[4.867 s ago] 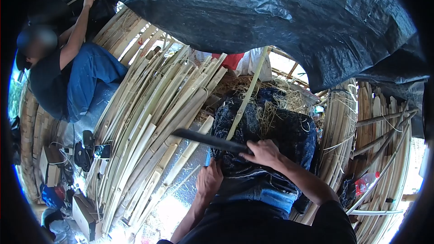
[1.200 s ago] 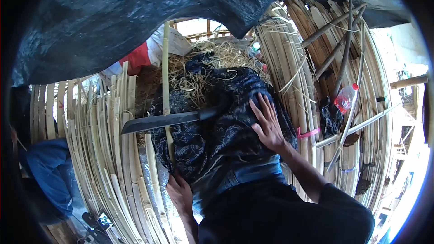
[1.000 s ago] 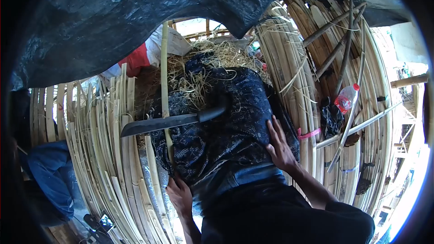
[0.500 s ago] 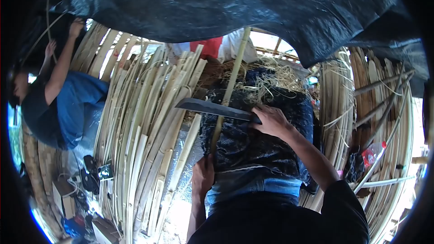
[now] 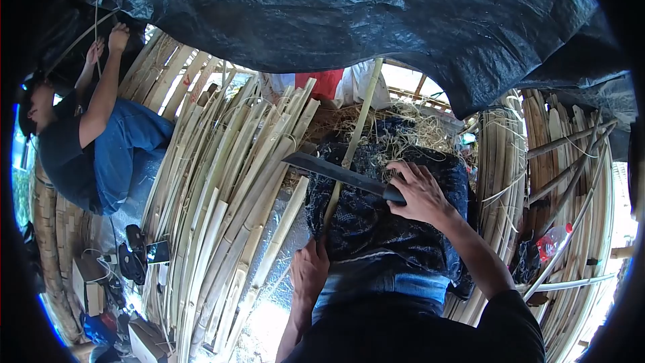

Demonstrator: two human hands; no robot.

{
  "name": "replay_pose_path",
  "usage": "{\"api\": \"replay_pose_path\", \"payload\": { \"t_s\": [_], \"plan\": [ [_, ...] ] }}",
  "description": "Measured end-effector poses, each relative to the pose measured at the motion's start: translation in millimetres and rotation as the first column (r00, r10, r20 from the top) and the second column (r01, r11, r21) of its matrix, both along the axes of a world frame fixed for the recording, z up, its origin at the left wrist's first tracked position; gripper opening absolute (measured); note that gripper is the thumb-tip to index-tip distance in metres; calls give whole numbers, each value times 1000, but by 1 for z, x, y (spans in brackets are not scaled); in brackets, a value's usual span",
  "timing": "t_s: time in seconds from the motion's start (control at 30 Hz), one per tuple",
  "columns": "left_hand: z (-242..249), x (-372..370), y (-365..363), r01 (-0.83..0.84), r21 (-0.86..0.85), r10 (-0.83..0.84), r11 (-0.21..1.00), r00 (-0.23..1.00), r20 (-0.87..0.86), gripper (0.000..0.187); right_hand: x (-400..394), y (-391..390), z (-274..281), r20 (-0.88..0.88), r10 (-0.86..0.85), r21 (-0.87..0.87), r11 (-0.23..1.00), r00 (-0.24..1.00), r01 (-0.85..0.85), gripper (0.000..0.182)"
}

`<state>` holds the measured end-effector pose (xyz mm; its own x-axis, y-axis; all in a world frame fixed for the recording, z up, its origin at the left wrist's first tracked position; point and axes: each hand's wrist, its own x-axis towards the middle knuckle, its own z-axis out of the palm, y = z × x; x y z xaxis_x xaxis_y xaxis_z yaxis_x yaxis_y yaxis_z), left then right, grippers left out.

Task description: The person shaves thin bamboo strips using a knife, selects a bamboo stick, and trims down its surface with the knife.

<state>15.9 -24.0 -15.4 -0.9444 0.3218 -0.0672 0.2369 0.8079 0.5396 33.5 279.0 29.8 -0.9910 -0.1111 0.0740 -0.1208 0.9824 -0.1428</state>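
My right hand (image 5: 422, 196) holds the dark handle of a machete (image 5: 334, 172), its thumb below and some fingers loosely lifted above. The long blade points left and lies across a narrow bamboo strip (image 5: 363, 111). That strip runs from the far side over the dark cloth (image 5: 376, 228) on my lap. My left hand (image 5: 310, 270) is closed round the strip's near end, beside my left thigh. The tip of that end is hidden in my fingers.
Many split bamboo slats (image 5: 228, 195) lie at the left. More slats (image 5: 497, 175) line the right, near a plastic bottle (image 5: 552, 242). Shavings (image 5: 423, 128) are heaped beyond the cloth. A co-worker (image 5: 87, 134) sits far left, holding a thin strip. Dark sheeting (image 5: 322, 13) hangs above.
The view has shifted slightly, and the scene sits lower and further right. My right hand's fingers have spread a little on the machete handle. The blade still crosses the strip.
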Motion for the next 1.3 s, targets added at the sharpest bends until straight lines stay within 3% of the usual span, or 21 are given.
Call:
{"api": "replay_pose_path", "payload": {
  "t_s": [0.07,0.1,0.13,0.2,0.23,0.33,0.47,0.53,0.6,0.7,0.77,0.9,1.0,1.07,1.13,1.2,1.23,1.3],
  "plan": [
    [1,0,0,-3,15,3,1000,999,33,26,-2,-6,8,168,-49,-116,991,985,69,46],
    [3,2,1,-6,17,6,1000,1000,31,26,-1,-10,10,193,-71,-3,997,979,73,46],
    [5,4,2,-9,-10,9,1000,1000,-29,27,-1,-13,9,191,-70,-3,997,979,72,46],
    [16,6,2,-13,-37,9,999,995,-96,29,-3,-17,3,477,-131,-103,974,869,203,47],
    [26,5,2,-10,-86,7,996,999,-38,30,3,-20,-12,326,-110,-183,967,939,177,45],
    [44,7,-7,-21,-160,27,987,999,38,32,8,-28,-25,346,-130,-233,947,929,219,44],
    [42,10,-14,-19,-210,41,978,994,103,34,11,-30,-28,212,-169,-100,976,963,194,45],
    [30,11,-13,-23,-216,47,976,993,105,32,9,-29,-29,212,-176,-108,974,961,202,46],
    [18,16,-11,-32,-118,31,992,1000,-6,30,9,-29,-33,215,-194,-106,970,957,220,48],
    [8,14,-7,-18,-88,21,996,999,37,28,6,-35,-42,195,-183,-96,974,964,204,52],
    [5,12,-4,-18,-83,19,996,1000,19,27,4,-48,-39,239,-110,-149,978,965,149,53],
    [7,12,-2,-12,-79,10,997,1000,-22,23,9,-77,-43,79,160,-74,985,984,-154,62],
    [8,11,-3,-16,-49,19,999,998,60,22,7,-78,-45,30,182,-69,981,983,-180,62],
    [7,12,-2,-25,-52,31,998,993,113,22,6,-72,-39,86,183,-59,982,979,-179,62],
    [0,15,0,-21,-22,21,1000,999,39,25,-8,-54,-22,454,190,7,976,871,-217,66],
    [-17,21,2,-13,-48,11,999,999,-45,21,-34,9,-50,479,-189,-50,969,857,242,67],
    [-22,24,3,-25,-55,17,998,990,-141,17,-32,2,-52,489,-169,-52,974,856,222,67],
    [-22,22,-7,-67,-46,67,997,998,-8,18,-34,-1,-46,275,-127,30,992,953,123,65]
  ]
}}
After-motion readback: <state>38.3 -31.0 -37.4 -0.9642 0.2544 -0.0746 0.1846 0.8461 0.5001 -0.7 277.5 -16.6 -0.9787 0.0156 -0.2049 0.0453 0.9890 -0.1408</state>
